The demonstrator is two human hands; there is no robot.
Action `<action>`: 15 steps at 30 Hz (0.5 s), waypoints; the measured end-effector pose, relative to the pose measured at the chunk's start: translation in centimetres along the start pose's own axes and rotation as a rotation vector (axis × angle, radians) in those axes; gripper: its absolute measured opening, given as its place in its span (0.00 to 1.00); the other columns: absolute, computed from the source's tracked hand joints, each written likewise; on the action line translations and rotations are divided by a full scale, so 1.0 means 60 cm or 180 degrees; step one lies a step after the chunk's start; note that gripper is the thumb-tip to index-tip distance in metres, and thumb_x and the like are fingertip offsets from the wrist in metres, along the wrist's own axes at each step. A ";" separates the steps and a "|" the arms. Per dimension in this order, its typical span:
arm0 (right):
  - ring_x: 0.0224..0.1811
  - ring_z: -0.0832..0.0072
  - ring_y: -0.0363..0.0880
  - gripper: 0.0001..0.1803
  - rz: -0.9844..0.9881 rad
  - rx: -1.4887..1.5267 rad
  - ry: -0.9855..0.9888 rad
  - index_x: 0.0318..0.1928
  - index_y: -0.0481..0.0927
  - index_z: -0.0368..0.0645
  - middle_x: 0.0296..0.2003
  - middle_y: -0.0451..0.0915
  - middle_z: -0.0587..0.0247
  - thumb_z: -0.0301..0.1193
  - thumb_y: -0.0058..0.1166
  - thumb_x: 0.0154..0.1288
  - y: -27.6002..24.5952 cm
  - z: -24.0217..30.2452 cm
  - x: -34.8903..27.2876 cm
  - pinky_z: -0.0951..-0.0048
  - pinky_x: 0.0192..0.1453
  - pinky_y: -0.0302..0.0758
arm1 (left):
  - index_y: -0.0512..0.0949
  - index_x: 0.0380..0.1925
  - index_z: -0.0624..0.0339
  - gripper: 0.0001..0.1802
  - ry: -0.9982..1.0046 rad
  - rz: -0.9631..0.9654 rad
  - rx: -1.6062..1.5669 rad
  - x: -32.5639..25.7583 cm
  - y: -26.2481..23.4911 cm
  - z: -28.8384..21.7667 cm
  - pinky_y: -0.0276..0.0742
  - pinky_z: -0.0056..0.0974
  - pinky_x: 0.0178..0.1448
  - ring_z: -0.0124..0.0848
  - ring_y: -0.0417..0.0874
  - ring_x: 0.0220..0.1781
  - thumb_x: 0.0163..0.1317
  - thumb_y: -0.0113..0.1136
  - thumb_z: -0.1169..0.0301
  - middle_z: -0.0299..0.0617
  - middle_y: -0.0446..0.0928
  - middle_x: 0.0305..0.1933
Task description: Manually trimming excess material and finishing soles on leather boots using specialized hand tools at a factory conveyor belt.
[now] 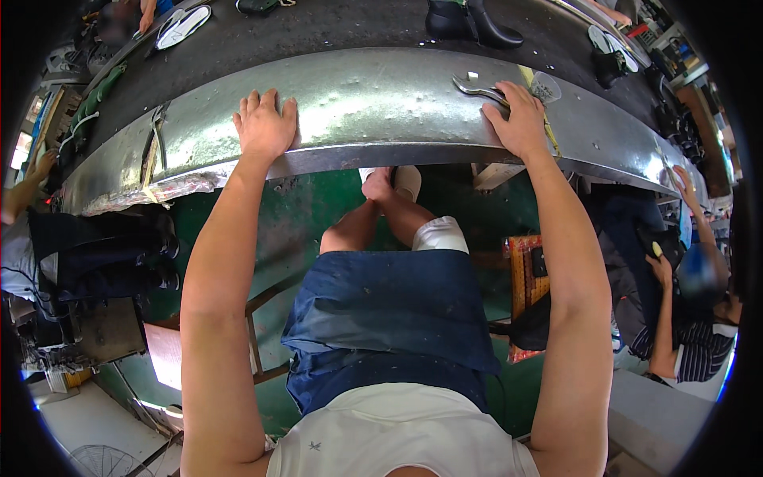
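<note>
My left hand [266, 125] lies flat on the metal edge of the workbench [373, 91], fingers spread, holding nothing. At the right, my right hand [520, 121] rests on the same metal edge, its thumb apart from the fingers. A pair of metal pincers [477, 90] with a curved jaw lies beside it; the handles run under its fingers, and no firm grip shows. Near the jaw stands a small white piece [473, 76]. A clear plastic cup [546, 87] is just beyond my right hand. Another plier-like tool [156, 137] lies further left on the metal.
A dark conveyor belt [342, 36] runs beyond the metal edge, carrying black boots [469, 24] and a white-soled sandal [183, 26]. Co-workers are at both sides; one person's hand [659, 269] holds a dark shoe part. A patterned seat [526, 274] stands right of my legs.
</note>
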State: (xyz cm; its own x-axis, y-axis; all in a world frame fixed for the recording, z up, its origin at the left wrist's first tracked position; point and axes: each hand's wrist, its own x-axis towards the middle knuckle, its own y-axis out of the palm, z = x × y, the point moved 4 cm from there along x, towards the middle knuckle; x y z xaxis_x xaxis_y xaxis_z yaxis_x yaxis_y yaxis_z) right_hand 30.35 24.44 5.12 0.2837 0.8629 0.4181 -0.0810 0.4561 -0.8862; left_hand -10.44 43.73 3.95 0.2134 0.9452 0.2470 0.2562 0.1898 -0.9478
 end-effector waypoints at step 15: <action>0.70 0.58 0.70 0.31 -0.0110 0.0093 -0.0067 0.62 0.78 0.44 0.63 0.77 0.57 0.48 0.61 0.63 -0.004 0.001 -0.004 0.51 0.77 0.57 | 0.71 0.70 0.55 0.34 0.0014 0.0097 -0.0089 -0.003 -0.003 -0.003 0.43 0.58 0.84 0.54 0.53 0.83 0.72 0.48 0.46 0.56 0.60 0.79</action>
State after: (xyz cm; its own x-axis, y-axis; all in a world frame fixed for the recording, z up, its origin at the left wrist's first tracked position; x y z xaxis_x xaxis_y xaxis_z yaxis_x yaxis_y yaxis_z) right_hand 30.22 24.12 5.26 0.2668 0.8507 0.4528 -0.0995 0.4917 -0.8651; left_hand -10.37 43.46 4.11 0.2257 0.9493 0.2189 0.2756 0.1533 -0.9490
